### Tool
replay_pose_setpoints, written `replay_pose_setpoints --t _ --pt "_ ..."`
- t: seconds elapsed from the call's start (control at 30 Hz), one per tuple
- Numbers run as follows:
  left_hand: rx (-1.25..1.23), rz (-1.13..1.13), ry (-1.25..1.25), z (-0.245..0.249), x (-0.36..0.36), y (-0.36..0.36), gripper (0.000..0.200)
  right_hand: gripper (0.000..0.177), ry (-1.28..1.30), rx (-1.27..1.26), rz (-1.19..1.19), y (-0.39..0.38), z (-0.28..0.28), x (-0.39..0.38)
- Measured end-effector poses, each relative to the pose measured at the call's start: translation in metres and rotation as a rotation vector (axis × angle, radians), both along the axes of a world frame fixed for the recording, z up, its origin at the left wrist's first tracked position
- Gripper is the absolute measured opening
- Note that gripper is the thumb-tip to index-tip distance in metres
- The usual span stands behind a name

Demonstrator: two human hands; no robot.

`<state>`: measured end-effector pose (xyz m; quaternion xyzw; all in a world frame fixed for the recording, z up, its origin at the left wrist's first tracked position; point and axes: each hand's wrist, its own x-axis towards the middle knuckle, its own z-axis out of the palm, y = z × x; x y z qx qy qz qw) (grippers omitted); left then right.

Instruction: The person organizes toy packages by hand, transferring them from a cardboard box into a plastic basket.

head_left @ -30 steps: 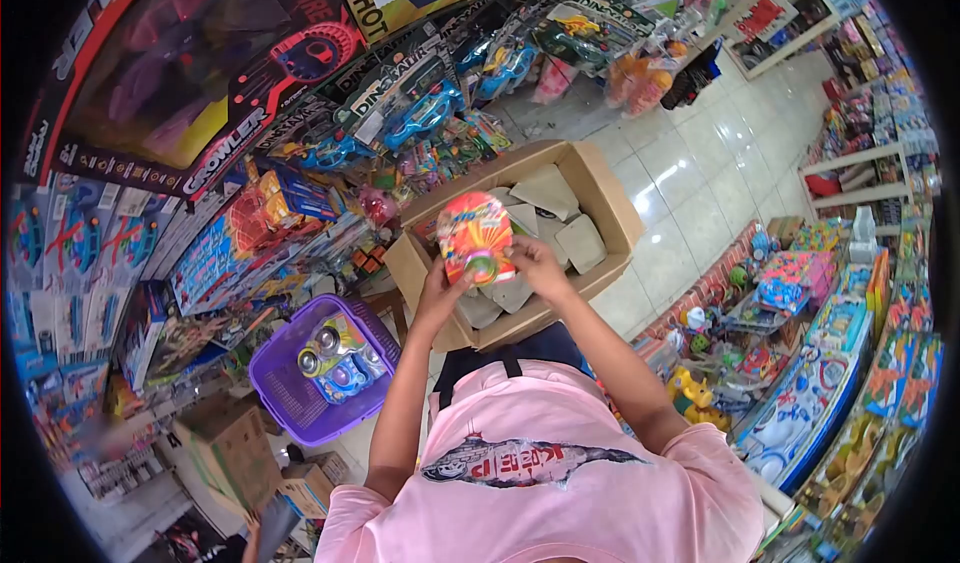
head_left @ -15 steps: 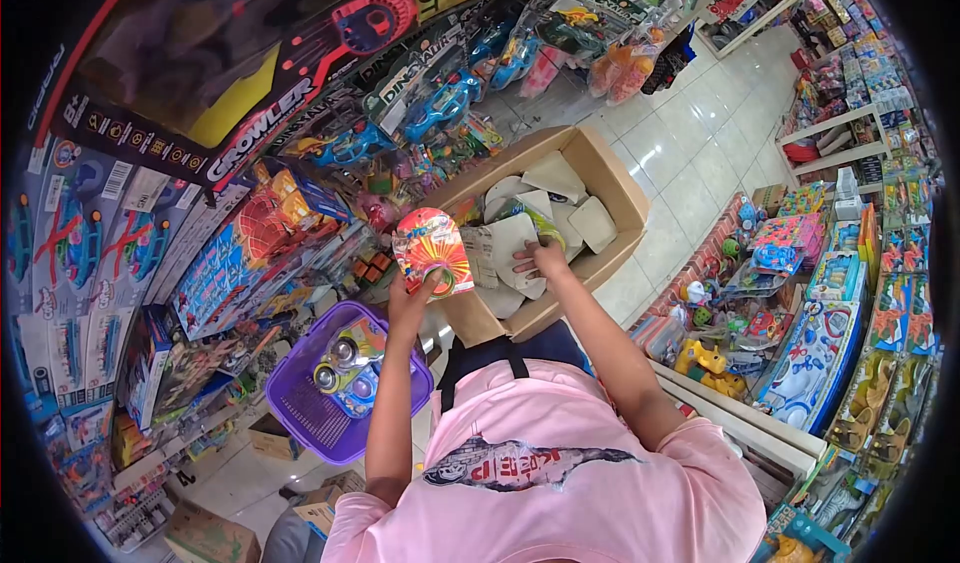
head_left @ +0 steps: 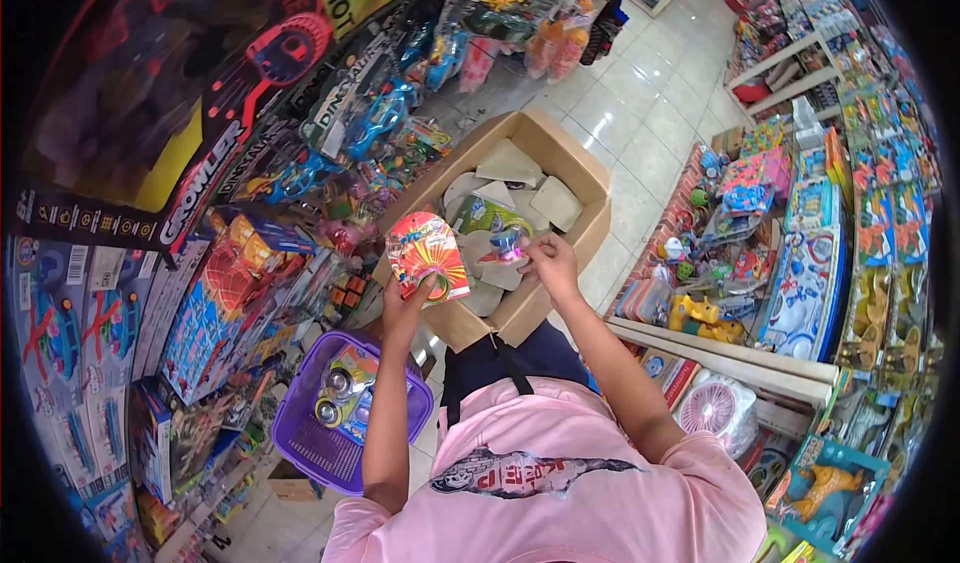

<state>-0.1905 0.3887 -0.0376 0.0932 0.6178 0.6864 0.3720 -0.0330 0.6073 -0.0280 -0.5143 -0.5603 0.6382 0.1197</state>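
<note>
My left hand [head_left: 404,311] grips a red and yellow sunburst toy card [head_left: 425,250] by its lower edge, thumb on the front. It is held up over the near left side of an open cardboard box [head_left: 591,190]. Inside the box lie several packs, many with pale card backs [head_left: 557,204] upward. Over the box, my right hand [head_left: 553,267] has its fingers pinched at the edge of a blister-packed toy [head_left: 511,244] with blue and pink parts. Its outline blends with the packs beneath.
A purple basket [head_left: 293,441] with carded toys [head_left: 346,395] stands at my left. Shelves of boxed toys [head_left: 215,308] rise on the left. On the right, a low shelf edge [head_left: 725,350] carries more toys. A tiled floor [head_left: 640,113] stretches beyond the box.
The pale card back near my right hand has given way to a pack with blue and pink parts showing. My left hand still holds the sunburst card. The whole view has shifted.
</note>
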Motion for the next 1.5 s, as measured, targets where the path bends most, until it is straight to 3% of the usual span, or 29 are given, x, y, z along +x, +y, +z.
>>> replay_pose_setpoints --t 0.07,0.13,0.17,0.2,0.23,0.3,0.4,0.63,0.7,0.8,0.9,1.03,1.23,1.3,1.5 --pt "-0.036 -0.010 -0.023 0.006 0.005 0.007 0.040 0.015 0.077 0.127 0.027 0.003 -0.008 0.018" --pt "-0.019 -0.051 0.000 0.011 0.015 0.017 0.041 0.017 0.138 0.111 0.003 0.006 0.004 0.038" --pt "-0.016 -0.068 0.011 0.013 0.020 0.019 0.041 0.020 0.189 0.081 0.005 0.006 0.009 0.046" --pt "-0.011 -0.079 0.021 0.012 0.024 0.021 0.041 0.035 0.217 0.113 0.050 0.007 0.014 0.052" --pt "-0.037 -0.114 0.022 0.008 0.028 0.023 0.042 0.035 0.226 0.118 0.036 0.006 0.018 0.058" --pt "-0.062 -0.169 0.037 0.002 0.040 0.028 0.043 0.050 0.459 0.121 -0.024 0.002 0.028 0.074" --pt "-0.017 -0.171 0.011 -0.008 0.064 0.038 0.044 0.058 0.433 0.132 -0.111 -0.003 0.026 0.110" --pt "0.019 -0.406 -0.058 -0.004 0.139 0.046 0.039 0.034 0.419 0.026 -0.260 -0.042 0.017 0.223" --pt "0.024 -0.438 -0.086 -0.004 0.166 0.039 0.039 0.029 0.612 -0.192 -0.383 -0.064 0.013 0.257" --pt "0.021 -0.473 -0.132 -0.007 0.212 0.017 0.040 0.031 0.683 -0.311 -0.511 -0.097 0.011 0.304" --pt "-0.003 -0.480 -0.138 -0.014 0.256 -0.012 0.040 0.035 0.763 -0.498 -0.525 -0.125 0.018 0.345" --pt "-0.070 -0.429 -0.120 -0.013 0.302 -0.060 0.040 0.036 0.853 -0.540 -0.471 -0.159 0.001 0.390" --pt "-0.232 -0.382 -0.054 0.001 0.332 -0.116 0.047 0.048 0.743 -0.480 -0.354 -0.190 -0.011 0.415" --pt "-0.183 -0.364 -0.058 0.002 0.332 -0.129 0.048 0.042 0.713 -0.344 -0.326 -0.196 -0.015 0.410" --pt "-0.152 -0.251 0.024 0.014 0.319 -0.169 0.049 0.047 0.709 -0.304 -0.245 -0.220 -0.014 0.379"
